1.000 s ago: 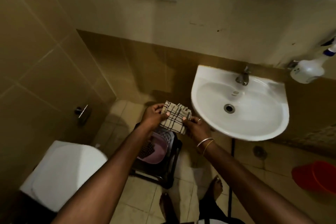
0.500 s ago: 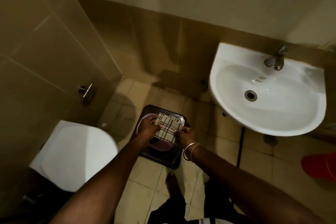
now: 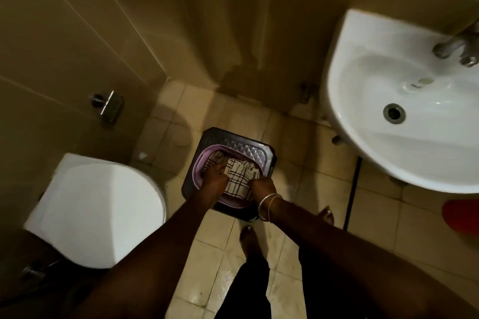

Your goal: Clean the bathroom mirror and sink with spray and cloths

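A folded white cloth with dark checks (image 3: pixel 239 178) lies low inside a lilac plastic basket (image 3: pixel 255 155) that sits on a dark stool (image 3: pixel 217 136) on the floor. My left hand (image 3: pixel 213 181) grips the cloth's left edge and my right hand (image 3: pixel 263 186), with bangles at the wrist, grips its right edge. Another checked cloth (image 3: pixel 213 159) shows in the basket behind my left hand. The white sink (image 3: pixel 404 153) with its metal tap (image 3: pixel 456 45) hangs on the wall at the right. The mirror and the spray bottle are out of view.
A white toilet with its lid down (image 3: pixel 101 212) stands at the lower left, with a metal fitting (image 3: pixel 107 105) on the wall above it. A red bucket (image 3: pixel 461 216) sits at the right edge. My bare feet (image 3: pixel 250 239) are on the wet tiled floor behind the stool.
Both hands have lowered the checked cloth from beside the sink rim down into the lilac basket. The view has tilted downward, so the mirror and spray bottle have left the frame.
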The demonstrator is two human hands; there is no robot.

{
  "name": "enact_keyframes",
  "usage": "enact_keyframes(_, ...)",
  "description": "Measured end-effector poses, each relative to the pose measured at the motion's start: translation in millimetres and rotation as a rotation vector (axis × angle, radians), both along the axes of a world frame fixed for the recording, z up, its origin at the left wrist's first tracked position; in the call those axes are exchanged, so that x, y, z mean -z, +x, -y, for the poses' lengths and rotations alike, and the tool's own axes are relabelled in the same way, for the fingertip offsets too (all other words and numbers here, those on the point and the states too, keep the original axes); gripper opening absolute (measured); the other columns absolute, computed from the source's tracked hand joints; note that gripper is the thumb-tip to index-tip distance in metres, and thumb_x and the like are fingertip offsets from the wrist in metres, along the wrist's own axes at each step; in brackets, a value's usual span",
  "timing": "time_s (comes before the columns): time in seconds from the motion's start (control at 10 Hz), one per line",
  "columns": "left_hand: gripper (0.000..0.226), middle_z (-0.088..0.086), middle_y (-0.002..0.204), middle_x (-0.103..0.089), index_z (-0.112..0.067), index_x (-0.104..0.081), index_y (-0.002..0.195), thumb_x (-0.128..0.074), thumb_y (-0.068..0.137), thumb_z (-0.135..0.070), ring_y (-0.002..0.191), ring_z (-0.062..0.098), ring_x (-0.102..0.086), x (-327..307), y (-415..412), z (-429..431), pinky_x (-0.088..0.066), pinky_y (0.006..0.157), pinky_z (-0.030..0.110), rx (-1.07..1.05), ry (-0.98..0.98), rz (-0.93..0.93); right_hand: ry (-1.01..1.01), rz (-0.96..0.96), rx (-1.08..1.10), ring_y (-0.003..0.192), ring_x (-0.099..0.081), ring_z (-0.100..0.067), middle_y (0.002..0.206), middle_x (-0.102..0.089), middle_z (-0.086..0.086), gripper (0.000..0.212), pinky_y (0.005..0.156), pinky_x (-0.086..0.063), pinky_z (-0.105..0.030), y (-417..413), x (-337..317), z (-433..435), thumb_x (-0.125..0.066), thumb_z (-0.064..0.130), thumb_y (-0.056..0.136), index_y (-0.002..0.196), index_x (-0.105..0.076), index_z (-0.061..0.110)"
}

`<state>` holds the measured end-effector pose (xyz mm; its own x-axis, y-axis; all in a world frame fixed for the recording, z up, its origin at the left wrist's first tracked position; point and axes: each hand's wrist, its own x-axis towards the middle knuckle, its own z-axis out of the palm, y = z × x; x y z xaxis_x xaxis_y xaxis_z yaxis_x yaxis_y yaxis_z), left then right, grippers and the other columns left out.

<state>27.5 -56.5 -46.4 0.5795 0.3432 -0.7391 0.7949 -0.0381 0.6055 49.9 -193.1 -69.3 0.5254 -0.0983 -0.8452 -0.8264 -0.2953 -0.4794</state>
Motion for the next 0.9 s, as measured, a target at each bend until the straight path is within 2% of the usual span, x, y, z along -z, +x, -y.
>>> enact_keyframes(0.1, 0.058, 0.008, 0.132, -0.059, -0.008, -0.052, 0.143, -0.043, 0.091, 0.017, 0.105, 0.015, -0.055, 24, -1, 0, -0.048, 0.066, 0.016, -0.016, -0.013, -0.018, -0.031, -0.012, -0.036, 0.113, -0.065, -0.034, 0.123, -0.070, -0.016, 0.036, 0.089, -0.052, -0.034, 4, 18, -9, -0.062, 0.005, 0.091, 0.126, -0.067, 0.005)
enact_keyframes(0.2, 0.051, 0.008, 0.132, -0.062, -0.013, -0.058, 0.137, -0.043, 0.094, 0.011, 0.112, 0.021, -0.057, 41, 2, 0, -0.055, 0.080, 0.030, -0.026, -0.021, -0.032, 0.009, 0.017, 0.024, 0.122, -0.061, -0.032, 0.129, -0.067, -0.011, 0.043, 0.106, -0.050, -0.041, 2, 32, -21, -0.055, 0.004, 0.093, 0.135, -0.063, 0.011)
enact_keyframes(0.3, 0.039, 0.007, 0.123, -0.064, -0.019, -0.061, 0.124, -0.042, 0.098, 0.003, 0.115, 0.029, -0.061, 48, 8, 3, -0.056, 0.097, 0.047, -0.048, -0.039, -0.064, 0.023, 0.049, 0.074, 0.128, -0.057, -0.028, 0.135, -0.063, -0.009, 0.042, 0.112, -0.044, -0.038, 0, 40, -32, -0.051, 0.003, 0.096, 0.137, -0.059, 0.009)
enact_keyframes(0.4, 0.038, 0.007, 0.127, -0.063, -0.016, -0.059, 0.130, -0.045, 0.099, 0.000, 0.117, 0.028, -0.059, 57, 9, 3, -0.053, 0.102, 0.051, -0.016, -0.056, -0.051, 0.043, 0.052, 0.102, 0.131, -0.053, -0.029, 0.136, -0.061, -0.014, 0.045, 0.112, -0.041, -0.034, 3, 45, -36, -0.046, -0.007, 0.097, 0.139, -0.057, 0.003)
enact_keyframes(0.5, 0.039, 0.007, 0.129, -0.062, -0.012, -0.057, 0.134, -0.048, 0.099, 0.000, 0.120, 0.028, -0.058, 60, 10, 1, -0.052, 0.103, 0.050, 0.024, -0.052, -0.029, 0.071, 0.078, 0.107, 0.124, -0.049, -0.018, 0.127, -0.056, -0.006, 0.045, 0.098, -0.038, -0.017, 6, 46, -37, -0.042, -0.010, 0.100, 0.142, -0.052, 0.002)
enact_keyframes(0.6, 0.038, 0.009, 0.133, -0.059, -0.011, -0.055, 0.135, -0.049, 0.099, -0.002, 0.124, 0.030, -0.056, 58, 11, 4, -0.050, 0.105, 0.051, 0.056, -0.009, -0.031, 0.104, 0.119, 0.139, 0.120, -0.047, -0.017, 0.125, -0.054, -0.007, 0.047, 0.088, -0.037, -0.011, 11, 38, -34, -0.039, -0.014, 0.099, 0.143, -0.051, -0.001)
enact_keyframes(0.7, 0.024, 0.013, 0.133, -0.061, -0.019, -0.061, 0.120, -0.052, 0.099, -0.012, 0.121, 0.034, -0.058, 58, 2, 3, -0.051, 0.103, 0.055, -0.006, -0.052, -0.023, 0.111, 0.124, 0.054, 0.125, -0.051, -0.020, 0.131, -0.059, -0.012, 0.046, 0.101, -0.040, -0.019, 10, 30, -30, -0.045, -0.013, 0.095, 0.139, -0.055, -0.001)
enact_keyframes(0.8, 0.020, 0.012, 0.117, -0.066, -0.013, -0.063, 0.113, -0.051, 0.098, -0.007, 0.106, 0.027, -0.063, 25, 1, 13, -0.058, 0.092, 0.033, -0.127, -0.099, 0.038, 0.102, 0.087, -0.036, 0.126, -0.059, -0.031, 0.131, -0.066, -0.013, 0.044, 0.110, -0.047, -0.041, 7, 17, -21, -0.054, -0.003, 0.090, 0.133, -0.063, 0.004)
enact_keyframes(0.9, 0.033, 0.010, 0.117, -0.066, 0.000, -0.064, 0.119, -0.046, 0.094, 0.012, 0.108, 0.027, -0.062, 4, -5, 23, -0.055, 0.088, 0.023, -0.143, 0.043, 0.087, 0.066, 0.137, -0.123, 0.118, -0.064, -0.031, 0.124, -0.069, -0.011, 0.043, 0.102, -0.052, -0.041, 3, -14, -7, -0.058, 0.006, 0.086, 0.128, -0.066, 0.008)
